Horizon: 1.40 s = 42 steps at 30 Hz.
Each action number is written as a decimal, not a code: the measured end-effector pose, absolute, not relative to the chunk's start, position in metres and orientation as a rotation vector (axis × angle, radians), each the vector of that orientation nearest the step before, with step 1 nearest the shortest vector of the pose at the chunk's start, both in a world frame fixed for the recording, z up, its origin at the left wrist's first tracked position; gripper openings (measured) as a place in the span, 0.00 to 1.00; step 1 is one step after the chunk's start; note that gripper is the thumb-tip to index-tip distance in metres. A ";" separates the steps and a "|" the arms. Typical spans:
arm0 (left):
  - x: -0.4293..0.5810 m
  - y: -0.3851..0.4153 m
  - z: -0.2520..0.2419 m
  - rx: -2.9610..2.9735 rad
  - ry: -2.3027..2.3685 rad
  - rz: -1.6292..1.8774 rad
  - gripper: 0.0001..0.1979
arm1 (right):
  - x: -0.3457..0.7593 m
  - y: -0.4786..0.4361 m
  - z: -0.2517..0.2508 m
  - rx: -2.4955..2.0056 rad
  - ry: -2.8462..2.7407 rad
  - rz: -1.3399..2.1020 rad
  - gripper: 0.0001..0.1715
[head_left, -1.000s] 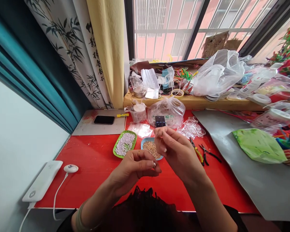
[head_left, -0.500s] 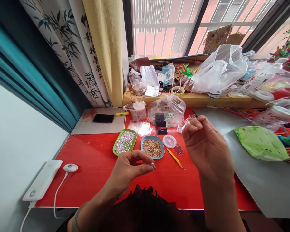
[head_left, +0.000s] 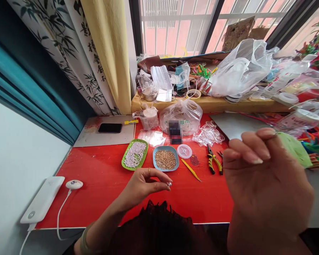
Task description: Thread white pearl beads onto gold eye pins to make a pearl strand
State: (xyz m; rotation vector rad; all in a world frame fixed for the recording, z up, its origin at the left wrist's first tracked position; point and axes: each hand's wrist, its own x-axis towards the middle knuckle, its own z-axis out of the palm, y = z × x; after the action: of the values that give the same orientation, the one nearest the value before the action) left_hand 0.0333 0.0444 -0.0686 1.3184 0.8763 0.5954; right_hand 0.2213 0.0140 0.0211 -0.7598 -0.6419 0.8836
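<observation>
My left hand [head_left: 142, 187], with a ring on one finger, pinches a small shiny bead [head_left: 169, 184] between thumb and forefinger over the red tabletop. Just beyond it are a green tray [head_left: 124, 156] of pearly beads [head_left: 134, 154] and a blue tray [head_left: 153, 163] of gold beads [head_left: 166, 159]. My right hand [head_left: 266, 180] is raised close to the camera on the right, fingers curled and thumb and forefinger together. Whatever it may hold is too fine to see. No thread shows between the hands.
Yellow tweezers [head_left: 191, 170], a clear round lid [head_left: 184, 151] and pliers [head_left: 214, 161] lie on the red table. Behind stand a knotted plastic bag [head_left: 186, 115], a phone [head_left: 175, 132] and a tub [head_left: 149, 118]. Another phone [head_left: 110, 128] lies far left. Clutter fills the sill.
My right hand has moved right and nearer to the camera, uncovering the pliers and crinkled clear plastic. My left hand keeps its pinch on the bead, almost in place.
</observation>
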 end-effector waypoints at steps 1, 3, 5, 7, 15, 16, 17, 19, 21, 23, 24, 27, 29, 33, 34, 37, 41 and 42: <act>0.035 0.051 -0.082 1.359 0.890 0.556 0.04 | 0.218 0.011 0.019 -0.761 -0.684 0.895 0.14; 0.039 0.067 -0.111 1.457 0.966 0.498 0.04 | 0.213 0.006 0.013 -0.771 -0.753 0.908 0.11; 0.041 0.086 -0.140 1.576 1.117 0.474 0.06 | 0.211 0.002 0.008 -0.791 -0.774 0.899 0.09; 0.043 0.103 -0.165 1.701 1.248 0.422 0.09 | 0.212 0.000 0.003 -0.820 -0.756 0.871 0.09; 0.063 0.133 -0.206 2.164 1.407 0.103 0.13 | 0.237 -0.006 -0.010 -0.893 -0.625 0.766 0.08; 0.066 0.135 -0.208 2.208 1.404 0.061 0.13 | 0.238 -0.006 -0.011 -0.892 -0.617 0.777 0.07; 0.070 0.137 -0.210 2.246 1.403 0.022 0.13 | 0.239 -0.007 -0.012 -0.890 -0.610 0.790 0.06; 0.075 0.141 -0.214 2.309 1.406 -0.044 0.13 | 0.240 -0.008 -0.014 -0.904 -0.580 0.824 0.05; 0.078 0.145 -0.216 2.356 1.408 -0.094 0.13 | 0.239 -0.009 -0.016 -0.938 -0.538 0.863 0.05; 0.080 0.148 -0.217 2.390 1.407 -0.128 0.14 | 0.239 -0.009 -0.018 -0.979 -0.528 0.886 0.05; 0.080 0.149 -0.217 2.403 1.405 -0.141 0.13 | 0.240 -0.009 -0.020 -0.997 -0.542 0.890 0.04; 0.078 0.150 -0.215 2.424 1.401 -0.171 0.13 | 0.243 -0.008 -0.027 -1.037 -0.602 0.884 0.04; 0.077 0.150 -0.213 2.427 1.397 -0.179 0.13 | 0.245 -0.005 -0.032 -1.054 -0.622 0.892 0.03; 0.076 0.153 -0.211 2.421 1.402 -0.169 0.13 | 0.250 0.002 -0.038 -1.061 -0.625 0.938 0.03; 0.077 0.154 -0.210 2.419 1.401 -0.163 0.13 | 0.251 0.003 -0.039 -1.057 -0.621 0.952 0.03; 0.079 0.155 -0.209 2.412 1.389 -0.147 0.12 | 0.254 0.006 -0.043 -1.045 -0.602 0.986 0.03; 0.081 0.154 -0.206 2.406 1.388 -0.136 0.12 | 0.255 0.009 -0.048 -1.028 -0.578 1.013 0.03; 0.081 0.153 -0.205 2.406 1.384 -0.132 0.11 | 0.255 0.010 -0.048 -1.027 -0.570 1.018 0.03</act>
State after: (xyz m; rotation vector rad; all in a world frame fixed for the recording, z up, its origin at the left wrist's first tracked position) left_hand 0.0814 0.1533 -0.2051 2.4057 1.3838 -0.1320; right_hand 0.2546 0.0099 -0.0483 -1.0265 -0.5698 1.0184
